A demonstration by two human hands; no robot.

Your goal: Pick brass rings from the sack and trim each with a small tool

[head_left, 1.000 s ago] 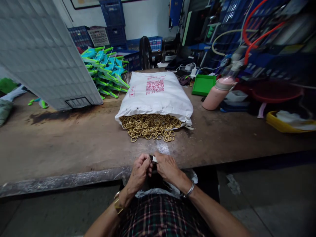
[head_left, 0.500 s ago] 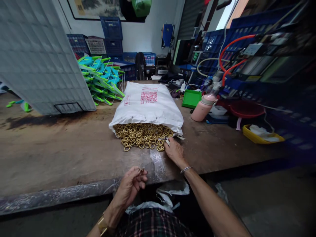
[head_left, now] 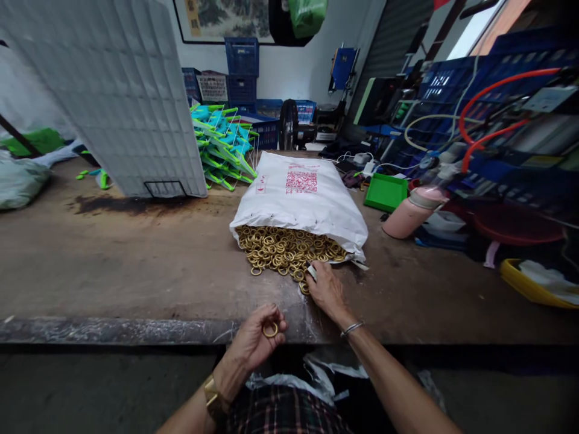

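A white sack with a red printed code lies on the wooden table, its mouth towards me. Many brass-coloured rings spill from that mouth onto the wood. Over the table's front edge, my left hand is closed on a single brass ring. My right hand touches rings at the near right side of the pile, fingers bent, with a small pale and dark item at its fingertips; what exactly that is stays unclear.
A grey-white ribbed panel stands at the left, beside stacked green and blue plastic parts. To the right are a green tray, a pink bottle and a yellow tray. Blue crates stand behind.
The view has turned left. My right hand has drawn some rings nearer to the table's front edge. The ring in my left hand now shows clearly.
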